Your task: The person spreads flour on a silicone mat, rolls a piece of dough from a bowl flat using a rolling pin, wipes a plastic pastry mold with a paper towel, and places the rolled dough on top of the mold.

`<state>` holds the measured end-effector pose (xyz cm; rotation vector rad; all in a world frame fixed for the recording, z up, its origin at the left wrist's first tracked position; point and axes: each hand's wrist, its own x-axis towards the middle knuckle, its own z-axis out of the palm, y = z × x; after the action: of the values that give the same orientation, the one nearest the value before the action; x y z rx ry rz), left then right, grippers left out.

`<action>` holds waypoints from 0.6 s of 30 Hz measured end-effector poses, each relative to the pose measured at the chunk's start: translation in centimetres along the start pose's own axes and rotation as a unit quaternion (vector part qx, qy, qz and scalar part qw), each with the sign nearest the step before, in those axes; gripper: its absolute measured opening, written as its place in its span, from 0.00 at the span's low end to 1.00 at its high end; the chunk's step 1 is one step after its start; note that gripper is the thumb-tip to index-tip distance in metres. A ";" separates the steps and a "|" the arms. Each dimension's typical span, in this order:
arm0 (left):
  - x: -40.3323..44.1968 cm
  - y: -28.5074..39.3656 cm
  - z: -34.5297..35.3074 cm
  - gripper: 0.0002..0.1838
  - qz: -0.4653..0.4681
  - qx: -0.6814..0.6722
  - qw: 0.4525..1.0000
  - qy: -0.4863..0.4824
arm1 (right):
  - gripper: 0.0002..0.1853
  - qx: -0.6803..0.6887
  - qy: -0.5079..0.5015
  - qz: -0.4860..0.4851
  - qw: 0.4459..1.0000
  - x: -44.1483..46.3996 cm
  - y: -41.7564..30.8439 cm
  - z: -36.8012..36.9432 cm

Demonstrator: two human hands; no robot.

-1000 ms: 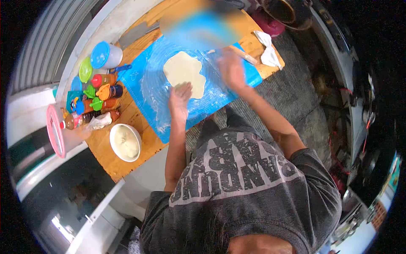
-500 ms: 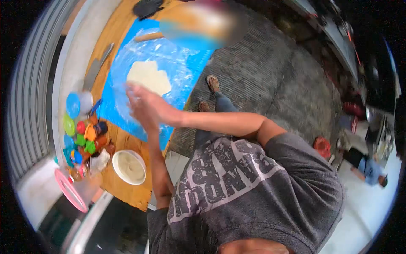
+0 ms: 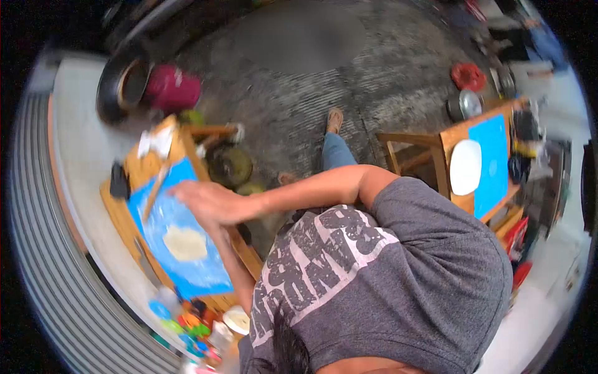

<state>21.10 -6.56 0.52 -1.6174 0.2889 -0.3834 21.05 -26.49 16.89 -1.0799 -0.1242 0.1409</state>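
My right hand [image 3: 225, 204] lies against my left hand [image 3: 200, 210], both raised over the near side of a wooden table. Motion smears the fingers, and the right hand hides much of the left. I see no object between them. Beneath and beyond them, a flat, pale sheet of dough [image 3: 185, 244] rests on clear plastic over a blue mat [image 3: 202, 278]. A wooden rolling pin [image 3: 154, 194] lies on the mat, apart from the dough. Partly hidden by my arm and shirt, a white bowl [image 3: 237, 320] stands at the table's near end.
Colourful-lidded containers [image 3: 194, 324] crowd the table's near end. At its far end are a black object [image 3: 119, 181] and white cloth or paper [image 3: 157, 143]. To the right, another wooden table holds a white tray [image 3: 465, 167] and blue mat [image 3: 492, 149]. A magenta container [image 3: 173, 88] stands beyond.
My view has swung to the right, so the dough table sits lower left and a second table appears at right. My hands remain together, now nearer the table's edge.
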 end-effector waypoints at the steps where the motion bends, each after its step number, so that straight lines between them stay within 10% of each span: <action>1: 3.7 -0.4 -3.0 0.32 0.010 0.183 0.979 0.090 | 0.24 -0.146 0.001 -0.119 0.982 -0.4 -1.6 -3.1; 2: 7.3 -0.7 -5.9 0.32 -0.012 0.354 0.917 0.181 | 0.25 -0.418 0.070 -0.397 0.814 0.3 1.2 -6.3; 3: 11.7 -5.3 -11.0 0.32 -0.043 0.659 0.698 0.277 | 0.26 -0.451 0.091 -0.352 0.815 -0.9 2.2 -10.8; 4: 8.9 -15.5 1.4 0.32 -0.081 0.864 0.408 0.285 | 0.27 -0.501 0.080 -0.304 0.806 2.7 5.7 3.2; 5: 12.1 -19.4 -2.5 0.32 -0.141 0.866 0.432 0.209 | 0.29 -0.528 0.101 -0.273 0.798 2.4 3.3 -0.9; 7: 12.6 -23.6 -6.6 0.32 -0.247 0.825 0.500 0.089 | 0.38 -0.317 0.170 0.308 0.881 2.4 3.8 -9.9; 9: 12.3 -23.7 -13.2 0.35 -0.055 0.997 0.000 -0.052 | 0.40 -0.095 0.354 0.167 0.915 0.2 3.9 -8.7; 10: 10.6 -21.5 -16.4 0.36 -0.133 0.942 -0.239 -0.194 | 0.40 -0.009 0.408 0.094 0.908 -0.6 3.2 -7.7; 12: 10.5 -18.6 -18.3 0.35 -0.268 0.822 -0.210 -0.457 | 0.38 0.069 0.435 0.004 0.898 -3.2 -0.8 -5.8; 15: 9.5 -18.3 -20.0 0.31 -0.286 0.753 -0.451 -0.383 | 0.34 0.174 0.456 -0.127 0.863 -9.6 -7.0 -2.6; 17: 12.3 -14.3 -16.9 0.25 -0.326 0.768 -0.524 -0.170 | 0.20 0.180 0.426 -0.055 0.885 -16.9 -12.3 -3.3; 18: 17.6 -4.3 -7.5 0.21 -0.332 0.835 -0.429 0.089 | 0.19 0.187 0.470 -0.013 0.862 -9.3 -5.8 -6.8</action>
<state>33.82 -20.19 6.48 -3.1325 1.4080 1.1965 13.37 -36.66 18.53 -0.6587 0.7474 -0.3855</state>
